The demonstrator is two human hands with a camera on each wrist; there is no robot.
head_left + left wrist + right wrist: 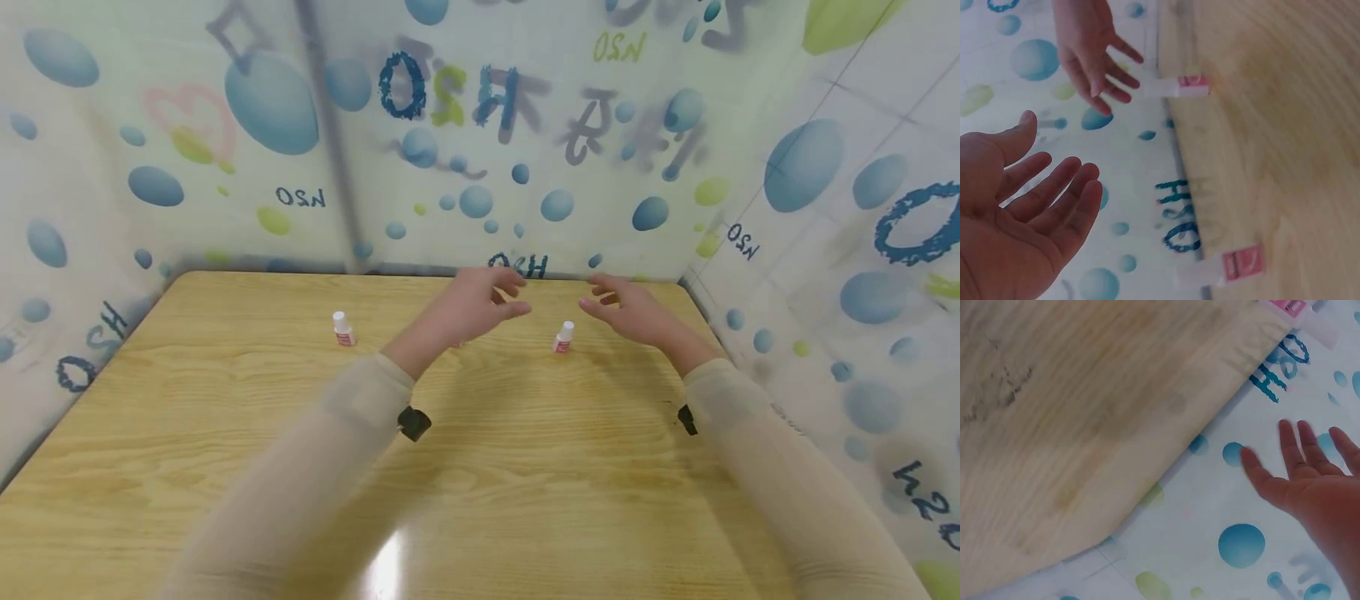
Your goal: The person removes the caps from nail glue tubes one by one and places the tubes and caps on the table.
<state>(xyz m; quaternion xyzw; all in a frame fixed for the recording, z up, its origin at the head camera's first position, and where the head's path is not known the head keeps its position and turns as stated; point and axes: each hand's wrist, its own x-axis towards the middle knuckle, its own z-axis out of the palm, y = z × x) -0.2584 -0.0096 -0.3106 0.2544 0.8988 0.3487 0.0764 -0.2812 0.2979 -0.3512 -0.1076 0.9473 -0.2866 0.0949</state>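
Observation:
Both hands hover over the far part of the table with fingers loosely spread, holding nothing. The left hand overlaps a small bottle in the head view, hiding all but a sliver of it. Another white-capped bottle with a pink-red label stands upright between the two hands, nearest the right hand. In the left wrist view, bottles show beyond the left palm, with the other hand above. The right wrist view has the right hand apart from a partly cropped bottle.
A third bottle stands farther left on the wood-grain table. Curtain-like sheeting with blue and green bubbles and lettering rises behind the table's back edge and along both sides. Dark bands or clips sit at the wrists.

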